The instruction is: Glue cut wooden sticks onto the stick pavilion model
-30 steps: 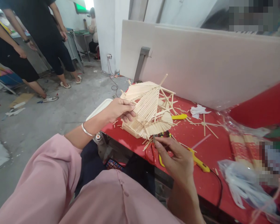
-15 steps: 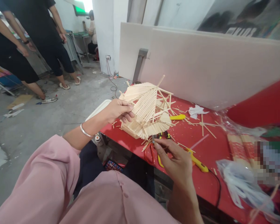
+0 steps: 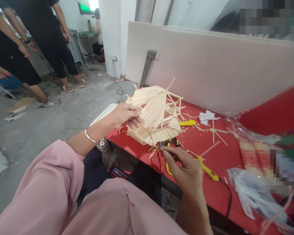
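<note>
My left hand (image 3: pixel 129 115) is closed on the edge of a model roof (image 3: pixel 153 109) made of pale wooden sticks laid side by side. Below and behind the panel is more of the stick model, with a bare frame on its right and a fanned lower edge. My right hand (image 3: pixel 183 166) is closed in a pinch just below that edge, at a small metallic part; what the fingertips hold I cannot make out. Beside them is a red looped handle (image 3: pixel 156 162), with a yellow handle (image 3: pixel 168 168) partly hidden by the hand. Black-and-yellow pliers (image 3: pixel 172 142) lie behind.
On the red table (image 3: pixel 137 153) are a yellow glue gun (image 3: pixel 208 170) with a cord, a yellow-handled tool (image 3: pixel 188 123), crumpled tissue (image 3: pixel 207 117), a star of sticks (image 3: pixel 213 130), loose sticks and a plastic bag (image 3: pixel 254 192). White boards (image 3: pixel 210 65) stand behind. People stand at left.
</note>
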Motion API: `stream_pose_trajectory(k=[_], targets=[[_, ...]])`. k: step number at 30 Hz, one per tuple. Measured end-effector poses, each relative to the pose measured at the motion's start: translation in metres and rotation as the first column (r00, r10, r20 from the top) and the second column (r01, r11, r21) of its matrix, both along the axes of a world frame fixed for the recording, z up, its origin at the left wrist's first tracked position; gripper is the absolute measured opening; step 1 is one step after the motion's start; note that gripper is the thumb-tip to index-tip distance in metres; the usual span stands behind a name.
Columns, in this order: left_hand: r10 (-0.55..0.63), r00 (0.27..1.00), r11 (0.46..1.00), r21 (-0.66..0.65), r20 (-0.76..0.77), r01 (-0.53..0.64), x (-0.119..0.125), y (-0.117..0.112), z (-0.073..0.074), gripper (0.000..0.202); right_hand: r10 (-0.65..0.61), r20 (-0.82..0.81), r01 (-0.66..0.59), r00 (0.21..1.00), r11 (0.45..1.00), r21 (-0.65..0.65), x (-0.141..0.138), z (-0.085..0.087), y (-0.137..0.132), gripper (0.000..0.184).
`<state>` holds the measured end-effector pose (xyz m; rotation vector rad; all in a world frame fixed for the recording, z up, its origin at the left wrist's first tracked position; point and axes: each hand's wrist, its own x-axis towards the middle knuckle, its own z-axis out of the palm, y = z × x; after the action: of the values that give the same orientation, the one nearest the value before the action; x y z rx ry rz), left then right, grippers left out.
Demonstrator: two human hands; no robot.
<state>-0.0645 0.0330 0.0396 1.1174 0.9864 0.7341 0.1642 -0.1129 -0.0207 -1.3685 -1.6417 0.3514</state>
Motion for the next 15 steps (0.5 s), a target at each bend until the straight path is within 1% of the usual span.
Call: stream_pose_trajectory(k=[3,9,15], targets=[[-0.009,1.0,1.0,0.011,-0.009,0.009,-0.0007,0.0005,-0.0008,0.016,-0.001,0.005,0.001,1.0,1.0,0.004,-0.0006,0.0009,-0.0003,0.014],[0.011,0.999,1.0,0.007,-0.037,-0.01,-0.0006,-0.0001,0.0006,0.015,0.013,0.021,-0.014,1.0,1.0,0.025,-0.0016,0.0006,0.0003,0.013],[-0.001,0.999,1.0,0.03,-0.04,0.002,-0.0013,0.0023,-0.0048,0.018,0.025,0.024,-0.026,0.999,0.999,0.034,-0.0032,0.0018,0.0023,0.014]])
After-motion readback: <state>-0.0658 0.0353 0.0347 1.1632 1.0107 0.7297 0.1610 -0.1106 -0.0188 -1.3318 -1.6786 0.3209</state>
